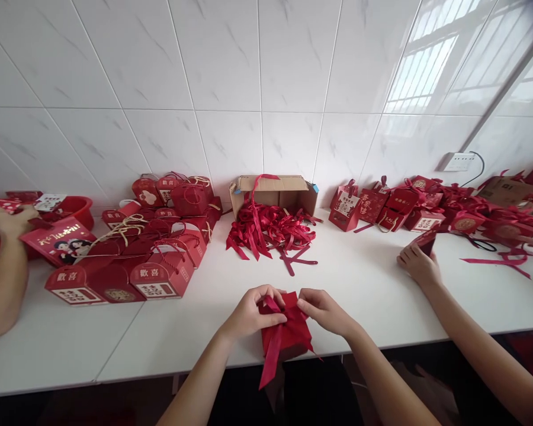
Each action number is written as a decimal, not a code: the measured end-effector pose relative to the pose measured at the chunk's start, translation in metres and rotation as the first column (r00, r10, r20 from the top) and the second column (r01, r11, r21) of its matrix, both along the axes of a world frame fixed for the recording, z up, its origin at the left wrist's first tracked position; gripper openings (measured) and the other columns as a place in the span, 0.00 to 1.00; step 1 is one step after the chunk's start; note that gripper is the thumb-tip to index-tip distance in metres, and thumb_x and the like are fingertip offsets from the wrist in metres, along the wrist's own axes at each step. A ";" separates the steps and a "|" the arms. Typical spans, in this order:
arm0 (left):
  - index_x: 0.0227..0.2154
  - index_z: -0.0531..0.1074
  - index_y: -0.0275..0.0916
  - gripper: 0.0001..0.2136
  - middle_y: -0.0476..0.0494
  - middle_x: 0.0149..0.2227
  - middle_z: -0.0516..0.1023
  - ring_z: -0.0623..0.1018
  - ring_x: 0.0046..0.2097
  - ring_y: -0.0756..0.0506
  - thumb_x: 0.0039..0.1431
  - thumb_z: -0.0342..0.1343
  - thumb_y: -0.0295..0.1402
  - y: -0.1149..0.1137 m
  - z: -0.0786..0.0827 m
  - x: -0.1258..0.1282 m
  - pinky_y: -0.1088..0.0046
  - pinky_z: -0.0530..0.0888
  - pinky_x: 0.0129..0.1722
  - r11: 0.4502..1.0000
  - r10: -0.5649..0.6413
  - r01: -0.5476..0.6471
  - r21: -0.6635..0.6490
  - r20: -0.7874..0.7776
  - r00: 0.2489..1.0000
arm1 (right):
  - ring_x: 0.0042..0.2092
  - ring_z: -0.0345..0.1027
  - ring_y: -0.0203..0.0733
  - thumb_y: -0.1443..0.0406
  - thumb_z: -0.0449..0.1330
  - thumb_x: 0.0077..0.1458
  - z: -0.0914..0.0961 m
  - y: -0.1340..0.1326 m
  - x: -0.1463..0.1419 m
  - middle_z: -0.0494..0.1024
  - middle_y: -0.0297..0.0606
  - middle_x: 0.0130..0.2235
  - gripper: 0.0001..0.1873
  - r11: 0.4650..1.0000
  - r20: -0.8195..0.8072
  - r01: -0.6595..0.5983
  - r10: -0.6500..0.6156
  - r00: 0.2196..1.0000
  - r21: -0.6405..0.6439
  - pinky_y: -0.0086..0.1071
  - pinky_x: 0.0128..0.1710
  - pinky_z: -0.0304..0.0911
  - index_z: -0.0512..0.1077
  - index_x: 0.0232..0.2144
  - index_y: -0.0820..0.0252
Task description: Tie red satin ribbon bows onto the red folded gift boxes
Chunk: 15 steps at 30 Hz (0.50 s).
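A small red gift box (293, 349) rests near the front edge of the table, between my hands. Crimson ribbon (272, 355) crosses its top, and one tail hangs down over the front edge. My left hand (255, 310) is closed at the box's upper left, with the thumb and fingers pinching the ribbon. At the upper right corner, my right hand (324, 309) is closed in a pinch. Whether those fingertips hold ribbon or a flap of the box is hidden.
Behind the box, a cardboard carton (273, 183) spills red ribbons (270, 228). Finished-looking gift boxes (160, 278) crowd the left; more boxes (424, 220) line the right wall side. Other people's hands (420, 263) work at the right, and another hand (13, 222) at the far left.
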<state>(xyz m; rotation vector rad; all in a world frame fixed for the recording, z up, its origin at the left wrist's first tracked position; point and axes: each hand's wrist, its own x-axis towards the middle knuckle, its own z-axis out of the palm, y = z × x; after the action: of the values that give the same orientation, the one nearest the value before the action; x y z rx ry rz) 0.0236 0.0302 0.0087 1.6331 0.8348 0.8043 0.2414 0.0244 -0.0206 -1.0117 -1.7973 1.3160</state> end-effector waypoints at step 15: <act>0.33 0.72 0.37 0.09 0.39 0.47 0.74 0.71 0.51 0.41 0.58 0.55 0.38 0.014 0.007 -0.003 0.64 0.65 0.52 0.994 -0.110 0.110 -0.024 0.017 0.994 | 0.26 0.51 0.32 0.49 0.52 0.58 0.004 -0.005 0.018 0.58 0.28 0.22 0.24 1.000 -0.034 -0.007 0.006 0.999 -0.022 0.28 0.27 0.51 0.61 0.21 0.60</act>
<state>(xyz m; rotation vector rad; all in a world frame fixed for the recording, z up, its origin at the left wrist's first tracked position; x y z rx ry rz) 0.0208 0.0441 0.0156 1.6344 0.7345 0.7260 0.2591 0.0196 -0.0171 -0.9903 -1.7661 1.3522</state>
